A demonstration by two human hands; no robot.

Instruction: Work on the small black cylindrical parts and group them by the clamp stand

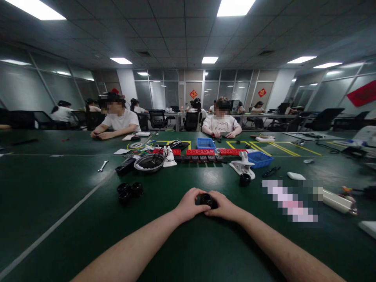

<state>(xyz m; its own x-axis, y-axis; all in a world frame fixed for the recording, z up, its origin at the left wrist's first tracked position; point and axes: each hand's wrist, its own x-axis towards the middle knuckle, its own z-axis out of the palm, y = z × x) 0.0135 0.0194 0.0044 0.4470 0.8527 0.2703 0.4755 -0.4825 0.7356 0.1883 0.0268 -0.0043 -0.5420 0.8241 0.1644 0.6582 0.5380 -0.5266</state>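
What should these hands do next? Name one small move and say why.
Probably turn the round black part slightly between the fingers. The left hand and right hand hold it from opposite sides, so a small twist seems within easy reach, and its ring-shaped end shows between them.

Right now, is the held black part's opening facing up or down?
Up: the black part shows its round opening on top, between the left hand and right hand.
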